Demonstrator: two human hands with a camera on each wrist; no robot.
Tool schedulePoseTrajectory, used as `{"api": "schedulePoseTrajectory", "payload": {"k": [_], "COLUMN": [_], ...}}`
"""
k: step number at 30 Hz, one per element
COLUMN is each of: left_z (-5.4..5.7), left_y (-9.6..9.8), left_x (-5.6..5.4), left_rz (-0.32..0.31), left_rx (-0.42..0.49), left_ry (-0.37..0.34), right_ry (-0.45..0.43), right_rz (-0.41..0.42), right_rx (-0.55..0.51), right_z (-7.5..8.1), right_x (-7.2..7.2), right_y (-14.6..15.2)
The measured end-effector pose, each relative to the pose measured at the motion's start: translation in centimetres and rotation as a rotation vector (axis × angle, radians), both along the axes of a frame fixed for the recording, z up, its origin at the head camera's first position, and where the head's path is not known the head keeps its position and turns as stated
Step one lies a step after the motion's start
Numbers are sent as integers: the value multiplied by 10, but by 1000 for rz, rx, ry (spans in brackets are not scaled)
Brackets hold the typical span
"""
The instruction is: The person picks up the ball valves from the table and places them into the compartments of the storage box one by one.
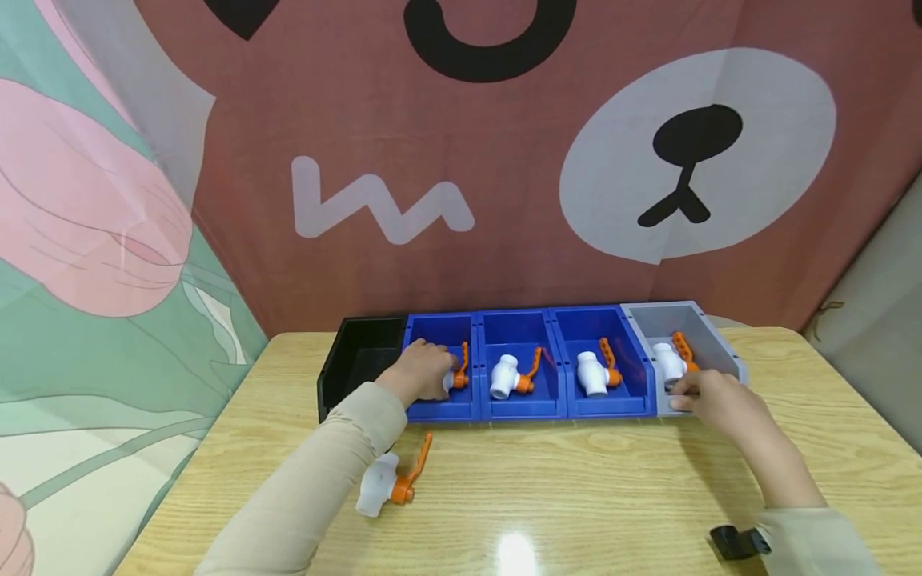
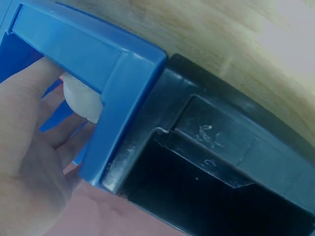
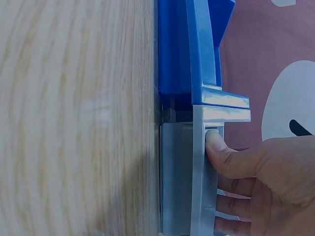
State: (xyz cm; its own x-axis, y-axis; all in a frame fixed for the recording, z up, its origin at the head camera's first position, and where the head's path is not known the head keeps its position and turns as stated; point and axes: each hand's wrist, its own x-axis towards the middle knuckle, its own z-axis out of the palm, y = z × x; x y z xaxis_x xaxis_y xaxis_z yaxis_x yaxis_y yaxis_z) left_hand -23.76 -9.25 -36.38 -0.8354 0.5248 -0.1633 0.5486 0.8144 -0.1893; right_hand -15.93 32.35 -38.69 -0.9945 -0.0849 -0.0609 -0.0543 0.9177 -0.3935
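My left hand [image 1: 425, 370] reaches into the leftmost blue bin [image 1: 439, 412] and grips a white ball valve [image 2: 81, 98] with an orange lever. In the left wrist view, thumb and fingers lie on either side of its white body, partly hidden by the bin's front wall. My right hand [image 1: 723, 402] holds the front wall of the grey bin [image 3: 177, 182], thumb against the outside of the rim and the other fingers inside. Behind those fingers, another ball valve [image 1: 671, 364] lies in the grey bin.
Two more blue bins each hold a ball valve, one in the middle [image 1: 507, 376] and one further right [image 1: 594, 374]. A black bin [image 1: 327, 372] stands at the row's left end. One loose ball valve [image 1: 378, 484] lies on the wooden table [image 1: 576, 496] beside my left forearm.
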Motion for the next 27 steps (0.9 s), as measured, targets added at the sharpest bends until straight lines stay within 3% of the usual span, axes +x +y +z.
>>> {"api": "schedulePoseTrajectory", "payload": {"k": [5,11,16,27], "left_z": [2,6,13,18], "left_y": [-1,0,-1,-21], "left_x": [1,5,13,18], "left_rz": [-17,-123,-175,-318], "left_rx": [6,79,104,157], "left_ry": [29,146,209,359], "right_ry": [4,16,16,-9], "right_rz": [4,6,3,-11], "right_rx": [-1,-4,-1,-1], "right_z": [0,-1,-1,-1], "right_x": [0,1,1,0], "right_y": [-1,-1,0,-1]}}
